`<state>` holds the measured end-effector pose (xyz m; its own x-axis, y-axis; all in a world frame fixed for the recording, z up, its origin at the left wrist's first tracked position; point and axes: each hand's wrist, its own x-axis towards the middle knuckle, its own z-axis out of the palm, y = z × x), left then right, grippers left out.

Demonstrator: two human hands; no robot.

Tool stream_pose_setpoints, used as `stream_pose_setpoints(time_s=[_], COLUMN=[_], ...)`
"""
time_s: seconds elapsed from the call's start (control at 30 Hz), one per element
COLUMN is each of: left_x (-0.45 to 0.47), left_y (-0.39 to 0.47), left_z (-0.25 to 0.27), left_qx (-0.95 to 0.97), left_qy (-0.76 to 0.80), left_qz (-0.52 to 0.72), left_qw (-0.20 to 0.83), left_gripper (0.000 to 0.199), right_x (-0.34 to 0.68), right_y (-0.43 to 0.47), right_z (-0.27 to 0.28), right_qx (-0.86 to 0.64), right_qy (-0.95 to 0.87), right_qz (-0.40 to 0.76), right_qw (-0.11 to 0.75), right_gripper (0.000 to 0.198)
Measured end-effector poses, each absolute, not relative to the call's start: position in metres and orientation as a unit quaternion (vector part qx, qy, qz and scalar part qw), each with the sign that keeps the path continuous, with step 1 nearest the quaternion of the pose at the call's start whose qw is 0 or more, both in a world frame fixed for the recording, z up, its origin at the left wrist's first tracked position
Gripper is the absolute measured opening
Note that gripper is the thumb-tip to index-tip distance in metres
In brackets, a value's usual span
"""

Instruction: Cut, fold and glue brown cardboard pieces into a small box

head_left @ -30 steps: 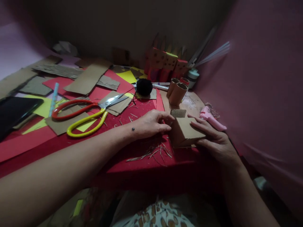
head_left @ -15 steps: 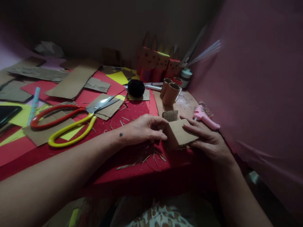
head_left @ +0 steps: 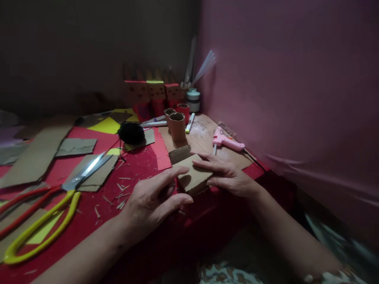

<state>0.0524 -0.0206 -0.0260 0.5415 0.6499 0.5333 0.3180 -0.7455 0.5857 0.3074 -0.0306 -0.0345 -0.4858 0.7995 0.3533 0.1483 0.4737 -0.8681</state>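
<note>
A small folded cardboard box (head_left: 192, 173) sits at the front edge of the red-covered table. My right hand (head_left: 227, 173) grips its right side, fingers over the top and thumb along the near edge. At the box's left is my left hand (head_left: 156, 197), index finger and thumb spread apart; the index fingertip is over the top face, and whether it touches is unclear. A ridged cardboard piece (head_left: 180, 154) lies just behind the box. Beyond it stand brown cardboard tubes (head_left: 177, 128) and a red tube (head_left: 183, 112).
A pink glue gun (head_left: 226, 140) rests at the right near the pink wall. Large scissors (head_left: 71, 189) lie left, among cardboard and coloured paper. Black yarn (head_left: 132, 133) is mid-table. Several decorated cardboard figures (head_left: 156, 92) and a lidded jar (head_left: 193, 100) stand at the back.
The view has swung to the right. My left hand has opened, its thumb and index finger spreading away from the box's left side. My right hand stays on the box.
</note>
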Motion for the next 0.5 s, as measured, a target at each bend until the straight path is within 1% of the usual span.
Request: stream_pose_setpoints(time_s=[0.07,0.1,0.17,0.27,0.4,0.5], left_x=[0.056,0.057,0.060,0.063,0.062,0.062], left_y=[-0.022,-0.022,-0.022,-0.023,-0.026,-0.028], left_z=[-0.026,-0.025,-0.022,-0.018,-0.016,-0.016], left_qx=[0.845,0.842,0.839,0.838,0.852,0.875], left_qy=[0.306,0.316,0.326,0.338,0.339,0.320], left_qz=[0.378,0.372,0.361,0.359,0.353,0.340], left_qw=[0.221,0.230,0.243,0.233,0.188,0.131], left_gripper=[0.024,0.021,0.021,0.021,0.018,0.024], right_x=[0.307,0.307,0.307,0.306,0.306,0.306], right_y=[-0.030,-0.029,-0.028,-0.028,-0.029,-0.028], right_z=[-0.036,-0.037,-0.038,-0.040,-0.040,-0.041], right_qx=[-0.295,-0.289,-0.283,-0.281,-0.283,-0.278], right_qy=[-0.762,-0.764,-0.765,-0.762,-0.756,-0.764], right_qz=[0.407,0.406,0.403,0.409,0.418,0.413], right_qw=[0.407,0.411,0.414,0.417,0.417,0.411], right_gripper=[0.049,0.049,0.051,0.051,0.051,0.050])
